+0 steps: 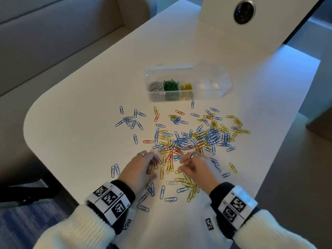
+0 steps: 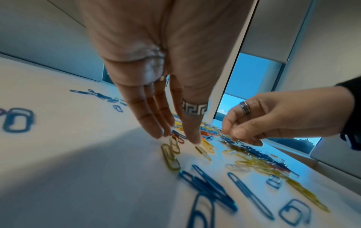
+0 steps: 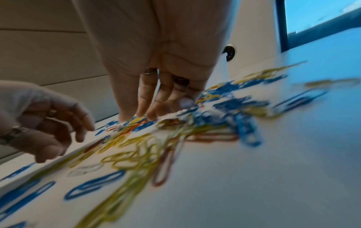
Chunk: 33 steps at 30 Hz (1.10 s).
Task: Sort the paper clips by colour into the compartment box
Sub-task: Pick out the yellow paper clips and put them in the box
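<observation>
White and round-cornered, the tabletop (image 1: pixel 75 108) stood beside a beige sofa (image 1: pixel 53 33) and carried everything observed. The left grip, meaning the left hand (image 1: pixel 139 167), rested fingers-down on the surface with straight fingers (image 2: pixel 154 123); the fingertips touched yellow paper clips (image 2: pixel 171 155) lying flat beneath them; nothing was seen clamped. The right grip, the right hand (image 1: pixel 196 166), hovered just beside it with fingers loosely curled and thumb near the fingertips; the wrist view was blurred, and whether a clip was pinched could not be told. Both hands bore rings; both wrists carried bands printed with black-and-white markers (image 1: pixel 109 198), over white woolly sleeves (image 1: pixel 79 229).

Between and around the hands lay the loose paper clips (image 1: pixel 190 139): a dense mixed heap of blue, yellow and red just beyond the fingers; a yellow cluster (image 1: pixel 188 184) nearer the person; scattered blue ones (image 1: pixel 129 120) to the left.

Farther out, well apart from the hands, stood the clear compartment box (image 1: pixel 206 90); its three left compartments held white clips (image 1: pixel 155 86), green clips (image 1: pixel 171 85) and yellow clips (image 1: pixel 186 86) in that order; the right portion showed no coloured clips. A white upright panel with a dark round lens (image 1: pixel 244 12) rose at the far end.
</observation>
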Available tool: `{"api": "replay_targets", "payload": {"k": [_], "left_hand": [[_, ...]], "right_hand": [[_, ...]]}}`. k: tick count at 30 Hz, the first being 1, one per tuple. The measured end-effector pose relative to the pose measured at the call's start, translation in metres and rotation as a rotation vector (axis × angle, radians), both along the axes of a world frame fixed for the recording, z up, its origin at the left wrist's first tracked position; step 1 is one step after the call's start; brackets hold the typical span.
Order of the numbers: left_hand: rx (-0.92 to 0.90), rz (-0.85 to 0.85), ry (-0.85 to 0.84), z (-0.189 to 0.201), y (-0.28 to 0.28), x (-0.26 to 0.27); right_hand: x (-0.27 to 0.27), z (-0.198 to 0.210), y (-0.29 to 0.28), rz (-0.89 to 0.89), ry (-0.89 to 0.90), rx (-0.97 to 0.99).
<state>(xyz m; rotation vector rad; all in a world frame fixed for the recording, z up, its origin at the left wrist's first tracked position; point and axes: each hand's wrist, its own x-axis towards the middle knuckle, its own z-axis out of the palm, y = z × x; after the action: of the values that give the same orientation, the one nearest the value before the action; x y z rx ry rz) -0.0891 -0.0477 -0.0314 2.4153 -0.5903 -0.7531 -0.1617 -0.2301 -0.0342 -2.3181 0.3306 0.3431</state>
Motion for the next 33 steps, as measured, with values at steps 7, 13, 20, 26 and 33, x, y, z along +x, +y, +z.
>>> {"api": "replay_targets", "payload": {"k": [7, 13, 20, 26, 33], "left_hand": [[-0.029, 0.097, -0.058, -0.011, 0.006, -0.012], [-0.128, 0.177, 0.007, -0.018, -0.001, -0.013], [-0.222, 0.136, 0.025, -0.008, 0.0, -0.011], [-0.534, 0.482, 0.827, 0.011, -0.008, -0.007], [-0.123, 0.268, 0.393, 0.003, -0.016, -0.019]], "right_hand": [[-0.018, -0.002, -0.009, 0.212, 0.021, -0.167], [-0.014, -0.013, -0.004, 0.141, 0.006, -0.101], [-0.017, -0.02, -0.004, 0.067, -0.033, -0.032], [-0.032, -0.007, -0.013, 0.032, -0.09, -0.025], [-0.059, -0.013, -0.014, 0.148, -0.059, -0.093]]}}
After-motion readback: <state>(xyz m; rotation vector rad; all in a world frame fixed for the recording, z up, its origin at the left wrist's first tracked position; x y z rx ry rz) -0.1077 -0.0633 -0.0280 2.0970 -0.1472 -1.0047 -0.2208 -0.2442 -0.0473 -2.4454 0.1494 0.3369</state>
